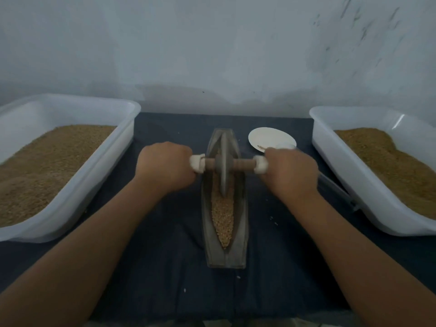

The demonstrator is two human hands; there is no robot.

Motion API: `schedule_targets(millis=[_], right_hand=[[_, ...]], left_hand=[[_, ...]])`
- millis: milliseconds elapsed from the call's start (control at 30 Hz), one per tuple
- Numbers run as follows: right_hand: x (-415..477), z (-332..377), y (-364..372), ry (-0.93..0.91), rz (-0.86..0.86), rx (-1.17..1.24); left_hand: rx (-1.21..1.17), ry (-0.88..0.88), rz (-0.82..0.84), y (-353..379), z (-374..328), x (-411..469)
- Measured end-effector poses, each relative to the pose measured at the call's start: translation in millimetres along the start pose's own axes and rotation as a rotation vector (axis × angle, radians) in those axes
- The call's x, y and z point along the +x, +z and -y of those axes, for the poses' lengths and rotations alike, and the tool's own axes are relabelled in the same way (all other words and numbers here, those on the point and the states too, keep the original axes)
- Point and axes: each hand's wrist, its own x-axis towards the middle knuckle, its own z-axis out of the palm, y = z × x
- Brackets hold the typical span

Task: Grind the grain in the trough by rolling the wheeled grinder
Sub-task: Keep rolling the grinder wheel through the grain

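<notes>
Bare bench (pixel 165 244) lanes open either side of trough (pixel 239 244); left tub (pixel 94 171) and right tub (pixel 354 173) hem the outer flanks, plate (pixel 266 138) near its far right, wall (pixel 212 55) behind.

Counted: 2 white rectangular plastic tubs of brown grain (pixel 106 166) (pixel 342 166); 1 grey boat-shaped trough (pixel 241 232); 1 grey disc-wheeled grinder (pixel 223 171), wooden axle; 1 white round dish (pixel 269 138); 1 dark blue cloth (pixel 165 267); 2 bare hands (pixel 165 168) (pixel 292 173).
</notes>
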Motion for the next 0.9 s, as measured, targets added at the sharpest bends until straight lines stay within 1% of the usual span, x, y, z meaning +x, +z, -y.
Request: schedule_targets(millis=[133,233,300,367,433,500,567,633,700,800,900], right_hand=[[31.6,0.9,11.1,0.026,0.066,0.049],[4.7,-2.9,2.3,0.027,0.094,0.082],[-26.3,-7.7,-12.2,-0.017,0.109,0.105],[-48.7,-13.9,-31.1,-0.068,0.17,0.133],[-55.3,-17.9,-42.1,-0.115,0.225,0.148],[-46.5,-15.3,-43.5,-0.14,0.232,0.114],[-24.6,-8.8,-32.4,-0.119,0.19,0.063],[2.7,-2.6,-15.1,-0.041,0.145,0.041],[24.4,0.8,-1.6,0.027,0.14,0.062],[31.2,-0.5,8.2,0.069,0.177,0.117],[5.0,-7.3,-3.0,0.022,0.2,0.138]], left_hand=[[0.006,-0.044,-0.054,1.8,-5.2,17.8],[0.047,0.0,-0.055,-5.5,-4.6,-7.4],[0.09,0.079,-0.087,-10.3,-2.7,-36.6],[0.098,0.147,-0.127,-14.8,0.4,-61.6],[0.09,0.15,-0.111,-14.4,4.9,-70.2],[0.09,0.129,-0.104,-8.2,7.2,-64.5],[0.055,0.077,-0.094,1.3,6.9,-44.5],[0.012,0.009,-0.063,7.3,5.5,-14.1],[0.001,-0.018,-0.072,5.0,2.5,12.8],[0.02,0.014,-0.059,-5.0,-2.9,27.1],[0.054,0.055,-0.029,-14.0,-2.1,0.7]])
